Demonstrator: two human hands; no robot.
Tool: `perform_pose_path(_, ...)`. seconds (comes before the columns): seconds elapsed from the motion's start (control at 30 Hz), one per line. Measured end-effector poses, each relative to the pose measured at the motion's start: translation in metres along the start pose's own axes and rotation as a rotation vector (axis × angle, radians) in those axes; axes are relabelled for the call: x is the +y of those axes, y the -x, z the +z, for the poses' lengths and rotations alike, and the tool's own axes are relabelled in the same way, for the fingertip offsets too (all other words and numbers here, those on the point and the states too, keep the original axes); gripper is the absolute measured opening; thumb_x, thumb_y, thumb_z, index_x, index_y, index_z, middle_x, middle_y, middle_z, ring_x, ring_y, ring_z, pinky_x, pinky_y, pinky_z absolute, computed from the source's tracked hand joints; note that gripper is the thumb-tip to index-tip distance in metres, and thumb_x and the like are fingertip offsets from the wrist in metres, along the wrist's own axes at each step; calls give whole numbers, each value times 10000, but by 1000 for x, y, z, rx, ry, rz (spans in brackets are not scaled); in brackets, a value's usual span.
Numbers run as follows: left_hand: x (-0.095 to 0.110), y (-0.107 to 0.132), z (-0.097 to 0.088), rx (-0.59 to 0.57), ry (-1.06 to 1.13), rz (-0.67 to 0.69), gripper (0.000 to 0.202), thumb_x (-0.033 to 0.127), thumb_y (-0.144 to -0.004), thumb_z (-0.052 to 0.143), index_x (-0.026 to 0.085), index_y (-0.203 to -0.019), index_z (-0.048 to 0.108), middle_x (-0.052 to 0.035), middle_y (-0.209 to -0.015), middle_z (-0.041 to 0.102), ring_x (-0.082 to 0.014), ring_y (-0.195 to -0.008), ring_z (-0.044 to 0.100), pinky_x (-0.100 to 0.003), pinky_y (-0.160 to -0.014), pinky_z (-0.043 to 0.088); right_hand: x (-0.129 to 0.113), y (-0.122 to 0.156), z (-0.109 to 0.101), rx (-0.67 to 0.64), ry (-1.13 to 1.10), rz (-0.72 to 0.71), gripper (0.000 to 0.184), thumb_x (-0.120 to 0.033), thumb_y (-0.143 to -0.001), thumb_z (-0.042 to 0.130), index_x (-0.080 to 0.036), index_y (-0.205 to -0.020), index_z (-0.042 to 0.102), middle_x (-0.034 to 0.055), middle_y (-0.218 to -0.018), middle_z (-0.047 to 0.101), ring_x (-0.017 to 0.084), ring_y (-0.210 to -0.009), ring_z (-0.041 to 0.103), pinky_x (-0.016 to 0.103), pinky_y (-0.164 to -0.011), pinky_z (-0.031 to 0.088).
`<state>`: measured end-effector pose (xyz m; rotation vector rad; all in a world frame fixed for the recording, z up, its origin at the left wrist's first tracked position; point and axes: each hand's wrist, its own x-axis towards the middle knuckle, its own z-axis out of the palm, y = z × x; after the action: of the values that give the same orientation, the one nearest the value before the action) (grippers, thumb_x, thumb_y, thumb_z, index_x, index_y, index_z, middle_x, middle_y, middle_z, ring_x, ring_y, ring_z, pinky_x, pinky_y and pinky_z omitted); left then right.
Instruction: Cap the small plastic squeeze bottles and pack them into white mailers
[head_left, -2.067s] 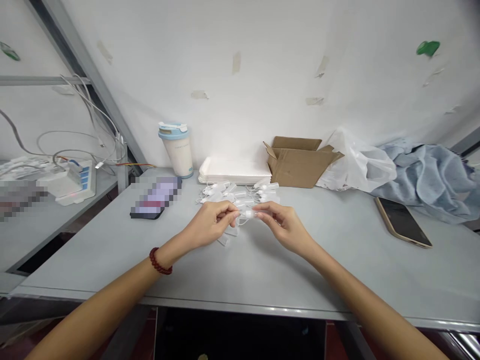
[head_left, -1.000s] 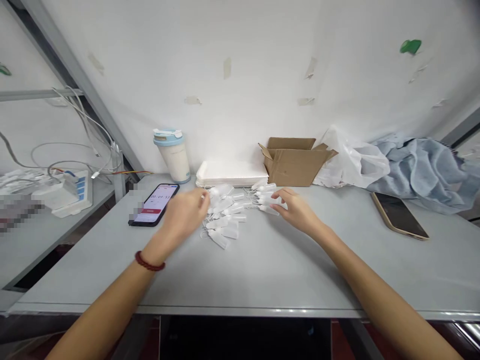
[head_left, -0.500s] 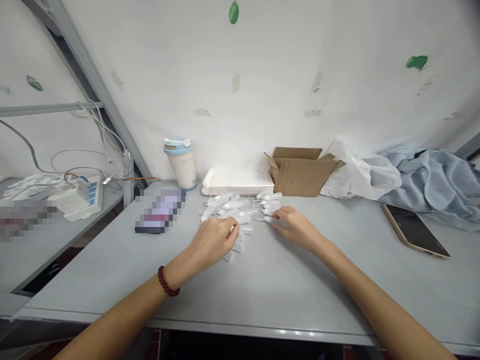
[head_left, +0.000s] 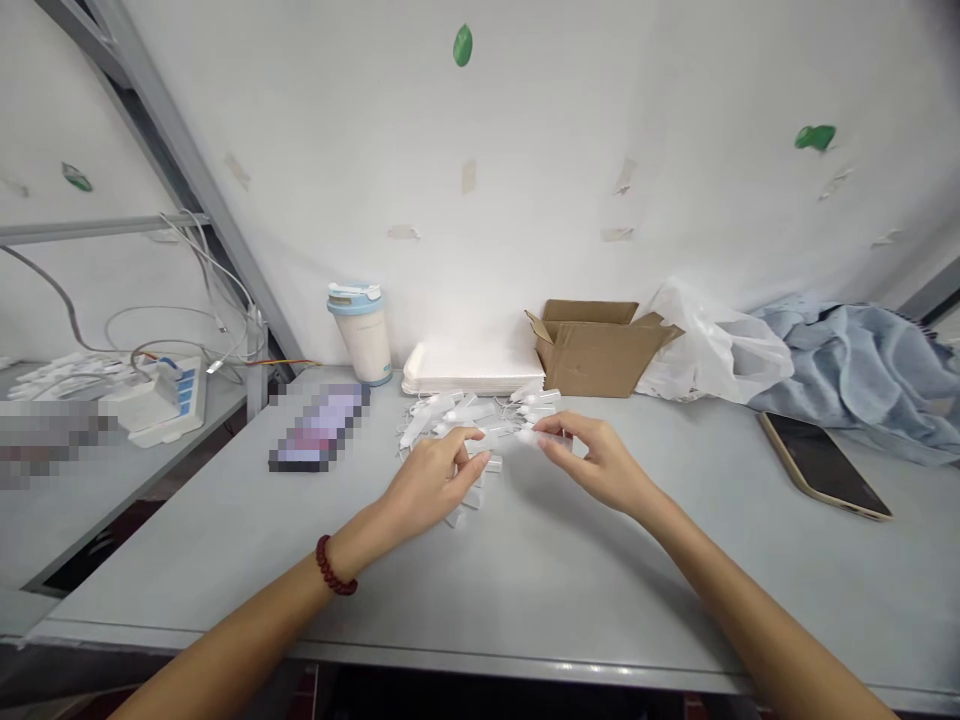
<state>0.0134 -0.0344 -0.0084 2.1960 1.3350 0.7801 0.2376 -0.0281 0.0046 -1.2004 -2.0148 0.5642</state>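
Observation:
My right hand (head_left: 596, 460) pinches a small white translucent tube (head_left: 553, 440) between thumb and fingers, its narrow end facing left. My left hand (head_left: 427, 475) is over the near left side of a heap of similar white tubes (head_left: 448, 408), thumb and index finger apart, with nothing visible held between them. Thin cord-like ends stick out from several tubes in the heap. The fingers of my left hand hide part of the heap. A further cluster of tubes (head_left: 536, 400) lies just beyond my right fingertips.
Behind the heap is a stack of white flat sheets or trays (head_left: 476, 370), beside an open cardboard box (head_left: 600, 355). A lidded cup (head_left: 364, 335) and a phone (head_left: 321, 428) stand left. A plastic bag (head_left: 712, 345), blue cloth (head_left: 862, 365) and another phone (head_left: 825, 465) lie right.
My right hand has lifted a tube from the cluster and brought it slightly left and nearer. The thumb and index finger of my left hand have spread apart.

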Motion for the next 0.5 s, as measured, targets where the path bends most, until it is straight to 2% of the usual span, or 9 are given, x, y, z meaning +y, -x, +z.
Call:
perform_pose_path(0.13,3,1,0,-47,84,-1,291,367,-894,408,166,-1002,590,32,-578,537,-119,-514,488,-229,-521,361,-5,3,3,-21,-57,4,194,-307,-841,500,-194,-902,646,50,-834,639,165,-763,562,206,-469,399)
perform_pose_path(0.27,6,0,-1,-107,287,-62,262,374,-877,441,164,-865,597,23,-578,526,-119,-543,508,-219,-518,375,-8,5,5,-48,-90,23,179,-294,-839,501,-195,-888,641,46,-844,637,167,-779,572,195,-444,373)
perform_pose_path(0.5,6,-4,-2,-177,645,-162,327,440,-831,517,129,-870,612,40,-548,472,-55,-428,340,-188,-410,263,-9,6,10,-25,-132,-40,156,-270,-837,513,-190,-884,639,38,-812,626,167,-774,565,245,-582,444)
